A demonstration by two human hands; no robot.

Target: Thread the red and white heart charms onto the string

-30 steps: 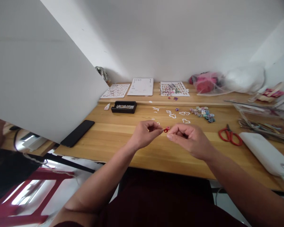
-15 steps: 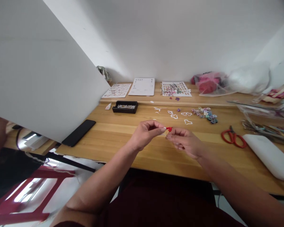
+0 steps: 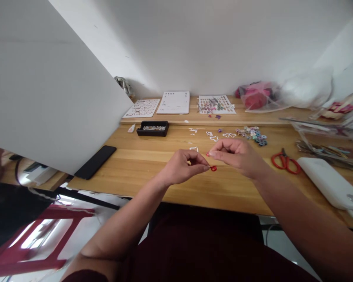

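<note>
My left hand [image 3: 184,167] is closed in a pinch over the middle of the wooden table. From its fingertips sticks out a small red loop of thread or cord [image 3: 213,168]. Just above and to the right, my right hand [image 3: 233,154] pinches with thumb and forefinger. A bit of red [image 3: 208,154] shows at its fingertips, apparently the same red thread. Whether the two red parts join is too fine to make out. White cut-out shapes [image 3: 214,138] lie on the table beyond my hands.
Red-handled scissors [image 3: 286,162] and a white power bank [image 3: 326,182] lie to the right. Thread spools [image 3: 253,134] sit behind my right hand. At the left are a black phone [image 3: 95,162], a black tray [image 3: 153,128] of small beads and a small white tube [image 3: 131,128]. Patterned sheets [image 3: 173,102] lie along the raised ledge.
My right hand has moved up and right, from beside the left fingertips to above them. The red loop now hangs free at my left fingertips. The view has shifted slightly.
</note>
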